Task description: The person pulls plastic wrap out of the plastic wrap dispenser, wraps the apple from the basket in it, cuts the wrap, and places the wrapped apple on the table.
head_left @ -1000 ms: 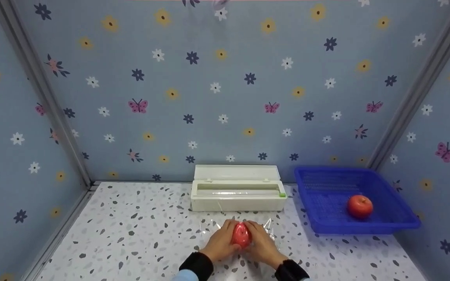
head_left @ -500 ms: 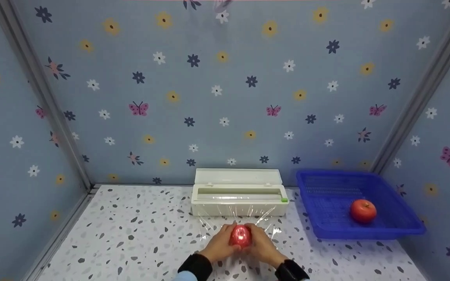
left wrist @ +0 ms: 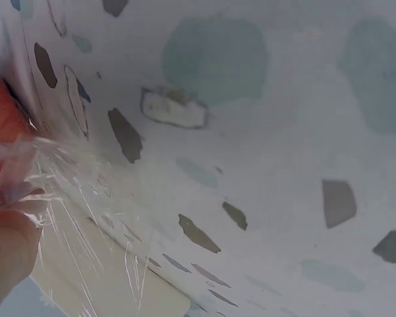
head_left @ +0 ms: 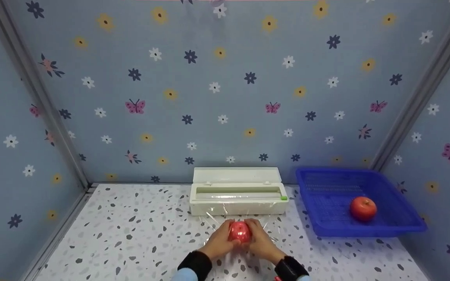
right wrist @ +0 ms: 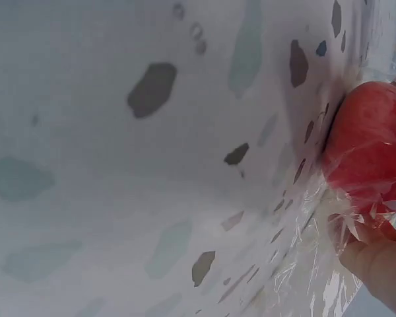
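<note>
A red apple (head_left: 240, 232) sits between both hands over the front middle of the table, covered in shiny clear cling film (left wrist: 86, 218). My left hand (head_left: 220, 242) grips its left side, fingers curled on the far side and thumb at the front. From the right, my right hand (head_left: 262, 242) holds it the same way. In the right wrist view the film (right wrist: 310, 271) bunches at the fingertips and spreads loosely away from the apple (right wrist: 369, 142). The apple's underside is hidden in the head view.
Behind the hands stands a white cling film box (head_left: 238, 208), its lid up and a film roll inside. To the right, a blue plastic basket (head_left: 320, 230) holds another red apple (head_left: 363, 208). Patterned walls (head_left: 225, 97) enclose the speckled table (head_left: 131, 226).
The apple has turned slightly between the hands, which keep their grip. The film beyond it fanned out toward the box half a second ago and shows fainter strands now. The head view has shifted slightly.
</note>
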`<state>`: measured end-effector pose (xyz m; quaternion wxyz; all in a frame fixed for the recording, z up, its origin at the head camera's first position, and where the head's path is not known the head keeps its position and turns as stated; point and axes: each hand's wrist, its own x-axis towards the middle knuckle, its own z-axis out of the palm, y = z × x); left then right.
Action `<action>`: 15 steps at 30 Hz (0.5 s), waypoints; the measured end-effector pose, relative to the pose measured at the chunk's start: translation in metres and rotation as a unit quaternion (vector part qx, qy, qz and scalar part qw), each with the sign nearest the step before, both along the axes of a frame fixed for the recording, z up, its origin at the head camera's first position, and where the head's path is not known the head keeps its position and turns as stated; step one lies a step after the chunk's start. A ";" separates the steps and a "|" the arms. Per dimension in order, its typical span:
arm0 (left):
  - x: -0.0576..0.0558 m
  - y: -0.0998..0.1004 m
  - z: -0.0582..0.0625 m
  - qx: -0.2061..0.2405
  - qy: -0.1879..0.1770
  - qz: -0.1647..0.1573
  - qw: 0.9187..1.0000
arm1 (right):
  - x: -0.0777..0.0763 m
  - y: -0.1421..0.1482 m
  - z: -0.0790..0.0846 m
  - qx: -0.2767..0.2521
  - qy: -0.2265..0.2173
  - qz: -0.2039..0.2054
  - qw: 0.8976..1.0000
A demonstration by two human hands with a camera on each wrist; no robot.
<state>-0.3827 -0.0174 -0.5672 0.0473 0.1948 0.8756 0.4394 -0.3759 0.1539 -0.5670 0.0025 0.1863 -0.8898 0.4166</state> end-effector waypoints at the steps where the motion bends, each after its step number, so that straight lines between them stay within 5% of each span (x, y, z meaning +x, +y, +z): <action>1: -0.001 0.000 0.000 0.002 -0.004 0.001 1.000 | 0.000 0.000 0.000 0.013 0.008 0.001 1.000; 5: -0.005 -0.001 0.001 0.009 -0.006 -0.005 1.000 | 0.001 -0.002 0.000 0.115 0.085 0.005 0.990; 9: -0.010 -0.001 0.002 0.014 -0.005 -0.010 1.000 | 0.001 -0.003 -0.002 0.232 0.163 -0.004 0.959; 15: -0.013 0.002 0.006 0.051 -0.051 0.013 0.997 | 0.000 -0.005 -0.010 0.312 0.178 -0.020 0.933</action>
